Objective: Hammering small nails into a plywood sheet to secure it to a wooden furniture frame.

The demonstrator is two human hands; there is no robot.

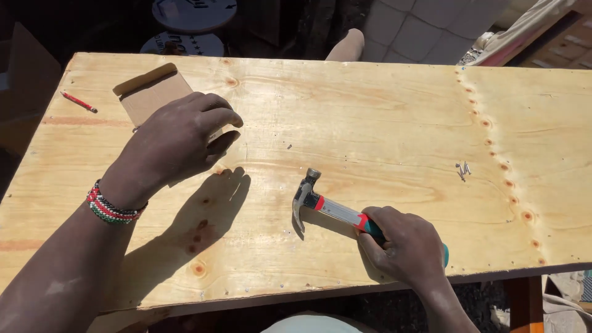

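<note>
A wide plywood sheet (370, 111) fills the view. My right hand (407, 246) grips the teal handle of a small claw hammer (314, 197) whose steel head rests on the sheet near the middle. My left hand (179, 135), with a beaded bracelet at the wrist, hovers over the left part of the sheet, fingers curled together above the edge of a piece of brown cardboard (151, 95). Whether the fingers pinch something small is hidden.
A red pencil (79, 102) lies at the sheet's far left. A few loose nails (463, 169) lie on the right part, beside a curved row of knots. Round dark lids sit beyond the far edge; a wooden leg shows below right.
</note>
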